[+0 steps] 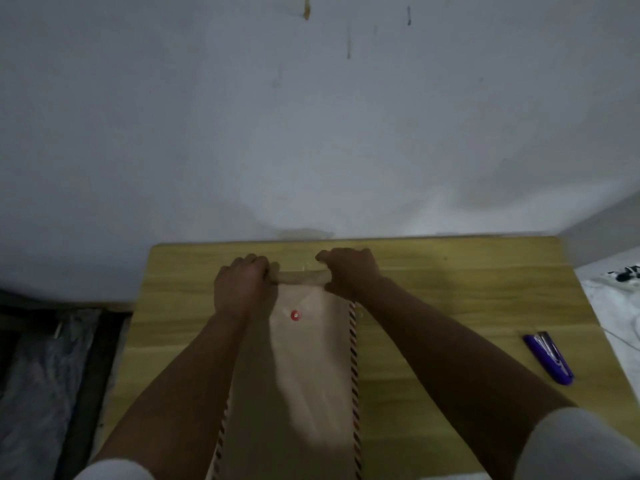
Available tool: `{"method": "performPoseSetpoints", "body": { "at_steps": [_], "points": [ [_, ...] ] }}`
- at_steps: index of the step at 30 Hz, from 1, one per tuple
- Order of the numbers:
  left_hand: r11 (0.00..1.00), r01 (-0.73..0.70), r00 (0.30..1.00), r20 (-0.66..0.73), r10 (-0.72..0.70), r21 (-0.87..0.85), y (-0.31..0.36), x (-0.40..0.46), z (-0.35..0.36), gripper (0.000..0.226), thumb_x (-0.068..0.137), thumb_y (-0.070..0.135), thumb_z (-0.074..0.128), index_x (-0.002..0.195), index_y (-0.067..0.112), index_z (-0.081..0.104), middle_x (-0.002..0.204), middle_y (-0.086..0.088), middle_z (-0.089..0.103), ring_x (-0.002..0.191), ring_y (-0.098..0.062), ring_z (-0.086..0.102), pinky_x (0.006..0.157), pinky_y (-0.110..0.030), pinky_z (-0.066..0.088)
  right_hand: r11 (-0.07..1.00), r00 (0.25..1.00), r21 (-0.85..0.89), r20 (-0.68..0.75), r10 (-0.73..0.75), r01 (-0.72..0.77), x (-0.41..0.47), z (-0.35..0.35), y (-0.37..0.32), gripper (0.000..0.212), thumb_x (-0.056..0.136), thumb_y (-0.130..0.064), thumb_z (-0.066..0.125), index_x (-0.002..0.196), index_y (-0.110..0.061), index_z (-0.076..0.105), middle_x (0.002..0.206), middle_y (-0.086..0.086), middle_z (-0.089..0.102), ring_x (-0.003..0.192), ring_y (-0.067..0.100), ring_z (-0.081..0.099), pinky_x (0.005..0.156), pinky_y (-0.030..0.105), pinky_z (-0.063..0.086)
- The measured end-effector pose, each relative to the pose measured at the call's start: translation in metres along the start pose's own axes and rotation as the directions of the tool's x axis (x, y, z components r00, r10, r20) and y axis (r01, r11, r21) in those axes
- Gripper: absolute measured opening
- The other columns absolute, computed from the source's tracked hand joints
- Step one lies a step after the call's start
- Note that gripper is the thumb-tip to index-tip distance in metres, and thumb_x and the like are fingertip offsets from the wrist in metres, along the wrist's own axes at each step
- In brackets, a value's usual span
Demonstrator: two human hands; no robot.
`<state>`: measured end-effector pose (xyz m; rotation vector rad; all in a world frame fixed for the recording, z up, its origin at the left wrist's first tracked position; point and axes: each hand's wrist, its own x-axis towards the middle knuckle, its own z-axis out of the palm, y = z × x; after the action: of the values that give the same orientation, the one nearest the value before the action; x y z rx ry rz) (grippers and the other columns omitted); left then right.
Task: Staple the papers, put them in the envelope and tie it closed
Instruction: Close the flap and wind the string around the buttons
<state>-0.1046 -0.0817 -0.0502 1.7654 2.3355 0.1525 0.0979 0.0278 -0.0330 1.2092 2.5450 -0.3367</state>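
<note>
A long tan envelope (304, 375) with red-and-dark striped edges lies lengthwise on the wooden table (450, 292), its far end towards the wall. A red round button (295, 315) sits on its face below the flap. My left hand (242, 289) and my right hand (349, 271) each grip one end of the folded flap (301, 277) at the envelope's far end, pressing it down. The papers are not visible. A purple stapler (549, 358) lies on the table to the right, apart from both hands.
The table's far edge meets a pale wall (311, 133). To the left of the table is a dark gap with grey plastic sheeting (45, 368). White cloth with a dark object (620, 292) lies off the table's right edge.
</note>
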Motion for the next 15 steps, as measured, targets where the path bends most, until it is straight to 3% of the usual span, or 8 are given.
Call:
{"method": "performPoseSetpoints", "body": {
  "at_steps": [2,4,7,9,12,15],
  "points": [
    [0.998,-0.008,1.000,0.013,0.009,-0.059,-0.001,0.001,0.003,0.028,0.089,0.029,0.048,0.101,0.014,0.069,0.102,-0.008,0.069,0.095,-0.036,0.063,0.070,-0.040,0.045,0.999,0.993,-0.014,0.108,0.038,-0.037,-0.005,0.009,0.000,0.068,0.084,-0.044,0.074,0.144,-0.029,0.044,0.140,0.005,0.055,0.128,0.030,0.054,0.102,0.054,0.039],
    [0.997,-0.031,0.999,0.040,0.034,-0.069,-0.004,0.001,0.007,0.031,0.083,0.032,0.058,0.110,0.019,0.068,0.103,-0.004,0.071,0.094,-0.036,0.064,0.072,-0.041,0.049,0.997,0.992,-0.006,0.095,0.081,-0.080,-0.005,0.019,0.001,0.062,0.087,-0.046,0.069,0.142,-0.029,0.045,0.140,0.007,0.054,0.128,0.031,0.051,0.102,0.055,0.037],
    [0.997,-0.071,0.997,0.035,0.072,-0.035,-0.010,0.000,0.018,0.016,0.077,0.022,0.067,0.093,0.021,0.068,0.089,-0.002,0.069,0.085,-0.035,0.064,0.068,-0.039,0.046,0.993,0.993,-0.004,-0.014,0.119,-0.119,-0.002,0.027,0.006,0.031,0.095,-0.031,0.056,0.125,-0.031,0.060,0.125,0.002,0.065,0.120,0.029,0.055,0.100,0.049,0.033],
    [0.996,-0.088,0.996,-0.020,0.087,-0.033,-0.013,-0.001,0.019,0.005,0.079,0.018,0.067,0.083,0.020,0.065,0.084,-0.002,0.066,0.080,-0.033,0.062,0.063,-0.036,0.043,0.992,0.986,-0.001,-0.114,0.125,-0.126,-0.002,0.026,0.010,0.023,0.092,-0.022,0.054,0.111,-0.029,0.066,0.111,0.000,0.069,0.111,0.029,0.059,0.095,0.045,0.032],
    [0.988,-0.126,0.990,-0.077,0.119,-0.089,-0.011,0.002,0.017,0.009,0.081,0.017,0.069,0.090,0.019,0.068,0.094,-0.001,0.070,0.085,-0.031,0.063,0.062,-0.035,0.045,0.990,0.955,-0.014,-0.266,0.130,-0.138,-0.003,0.020,0.018,0.011,0.087,-0.021,0.060,0.093,-0.027,0.068,0.093,-0.002,0.067,0.094,0.028,0.062,0.084,0.041,0.034],
    [0.976,-0.134,0.991,-0.034,0.130,-0.170,-0.008,0.007,0.018,0.021,0.086,0.018,0.066,0.106,0.021,0.070,0.111,0.001,0.073,0.092,-0.030,0.068,0.067,-0.037,0.055,0.995,0.941,-0.039,-0.331,0.076,-0.094,-0.008,0.021,0.025,0.006,0.082,-0.021,0.067,0.086,-0.025,0.068,0.086,0.001,0.065,0.083,0.031,0.062,0.076,0.040,0.036]
  ]
}}
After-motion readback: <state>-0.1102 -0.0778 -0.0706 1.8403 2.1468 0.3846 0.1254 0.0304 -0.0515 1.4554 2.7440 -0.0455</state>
